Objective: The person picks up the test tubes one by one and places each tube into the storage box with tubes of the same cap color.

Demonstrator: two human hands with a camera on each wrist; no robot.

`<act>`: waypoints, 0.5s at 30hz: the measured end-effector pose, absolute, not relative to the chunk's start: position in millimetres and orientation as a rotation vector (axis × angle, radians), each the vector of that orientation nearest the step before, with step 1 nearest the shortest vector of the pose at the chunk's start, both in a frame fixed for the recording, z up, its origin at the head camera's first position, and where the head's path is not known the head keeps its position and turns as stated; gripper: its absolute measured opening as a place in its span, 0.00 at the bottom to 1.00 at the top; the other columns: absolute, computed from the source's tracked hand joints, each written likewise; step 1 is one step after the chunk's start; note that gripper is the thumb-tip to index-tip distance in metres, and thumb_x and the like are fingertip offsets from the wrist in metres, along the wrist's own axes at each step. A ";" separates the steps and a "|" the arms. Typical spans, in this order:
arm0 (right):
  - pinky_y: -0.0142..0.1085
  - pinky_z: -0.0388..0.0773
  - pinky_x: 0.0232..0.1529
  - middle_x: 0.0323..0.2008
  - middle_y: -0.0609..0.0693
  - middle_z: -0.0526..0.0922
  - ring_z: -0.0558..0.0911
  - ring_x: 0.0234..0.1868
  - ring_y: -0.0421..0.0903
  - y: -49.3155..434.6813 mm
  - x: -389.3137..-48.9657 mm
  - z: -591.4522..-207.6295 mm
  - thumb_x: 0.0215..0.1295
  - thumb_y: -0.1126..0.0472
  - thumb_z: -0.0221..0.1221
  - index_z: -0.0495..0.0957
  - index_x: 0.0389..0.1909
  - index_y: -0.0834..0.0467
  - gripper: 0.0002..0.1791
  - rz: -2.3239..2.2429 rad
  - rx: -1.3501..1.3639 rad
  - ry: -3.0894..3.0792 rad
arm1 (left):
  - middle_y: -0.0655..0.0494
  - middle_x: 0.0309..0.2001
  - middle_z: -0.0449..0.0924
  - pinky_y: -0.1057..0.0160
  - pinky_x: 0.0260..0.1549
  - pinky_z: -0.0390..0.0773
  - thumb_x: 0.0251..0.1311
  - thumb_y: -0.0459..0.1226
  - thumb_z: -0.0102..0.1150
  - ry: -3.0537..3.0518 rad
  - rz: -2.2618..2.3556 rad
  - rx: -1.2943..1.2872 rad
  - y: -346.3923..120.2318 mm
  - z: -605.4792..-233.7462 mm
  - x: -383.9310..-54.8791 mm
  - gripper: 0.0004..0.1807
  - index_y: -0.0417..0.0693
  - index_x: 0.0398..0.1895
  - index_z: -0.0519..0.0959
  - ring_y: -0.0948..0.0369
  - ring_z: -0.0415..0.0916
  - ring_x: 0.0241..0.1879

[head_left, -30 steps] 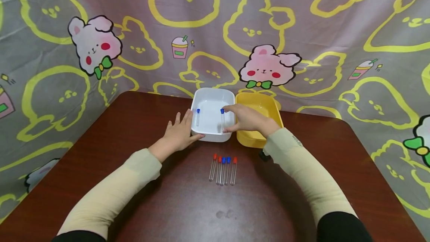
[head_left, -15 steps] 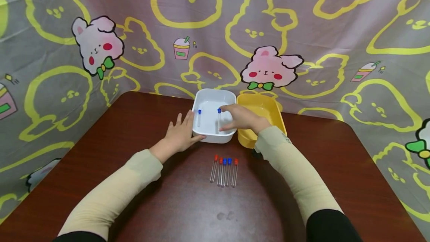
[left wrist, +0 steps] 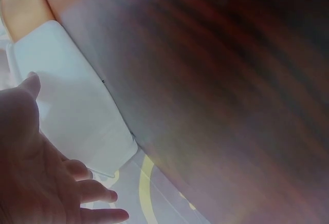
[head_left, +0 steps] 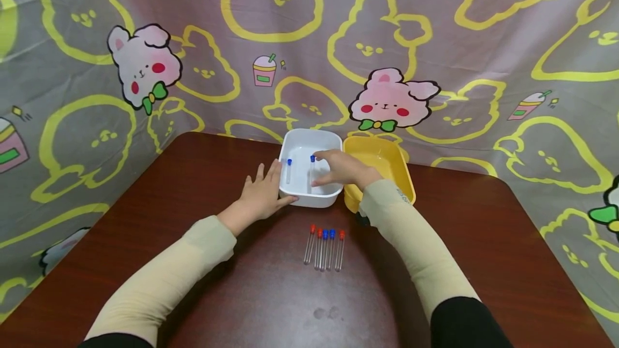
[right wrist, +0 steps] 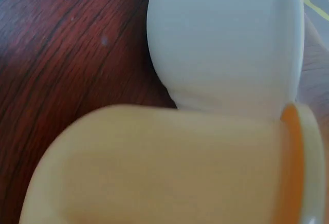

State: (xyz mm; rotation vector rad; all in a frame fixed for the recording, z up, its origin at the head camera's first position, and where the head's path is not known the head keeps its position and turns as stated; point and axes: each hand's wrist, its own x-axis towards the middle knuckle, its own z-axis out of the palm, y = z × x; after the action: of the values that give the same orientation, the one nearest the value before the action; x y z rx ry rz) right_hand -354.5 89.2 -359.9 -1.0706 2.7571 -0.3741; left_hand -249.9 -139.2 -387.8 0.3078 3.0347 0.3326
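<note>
My right hand (head_left: 340,168) reaches into the white box (head_left: 311,201) over its right side. Its fingers are at the blue cap and the thumb near the lower end of an upright-looking test tube (head_left: 311,174), which it pinches lengthwise. A second blue-capped test tube (head_left: 288,173) lies in the box by the left wall. Against the box's left front corner rests my left hand (head_left: 261,193), fingers spread and straight, thumb along the front rim. In the left wrist view, that thumb touches the white box (left wrist: 72,95). The right wrist view shows box walls, with the held tube hidden.
A yellow box (head_left: 406,171) stands right beside the white one, partly under my right forearm. Several test tubes (head_left: 323,251) with red or blue caps lie side by side on the brown table (head_left: 232,305), in front of the boxes. A patterned curtain (head_left: 309,42) hangs behind.
My right hand has moved left with the blue-capped test tube, from the white box's right side toward its middle. My left hand has stayed at the box's corner.
</note>
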 end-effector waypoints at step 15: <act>0.46 0.69 0.67 0.64 0.59 0.79 0.77 0.64 0.55 65.8 -362.5 -365.1 0.60 0.42 0.73 0.67 0.73 0.64 0.48 -0.432 -1.078 2.759 | 0.43 0.83 0.38 0.30 0.69 0.51 0.68 0.66 0.53 3.041 0.317 0.311 -139.2 -388.1 -249.9 0.59 0.38 0.83 0.39 0.37 0.38 0.78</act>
State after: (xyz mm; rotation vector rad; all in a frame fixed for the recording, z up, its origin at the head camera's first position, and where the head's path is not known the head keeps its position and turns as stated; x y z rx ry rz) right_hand -362.5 65.8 -365.1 -1.0780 2.7591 -0.4323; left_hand -249.9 -139.2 -388.1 0.3111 3.0411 0.3173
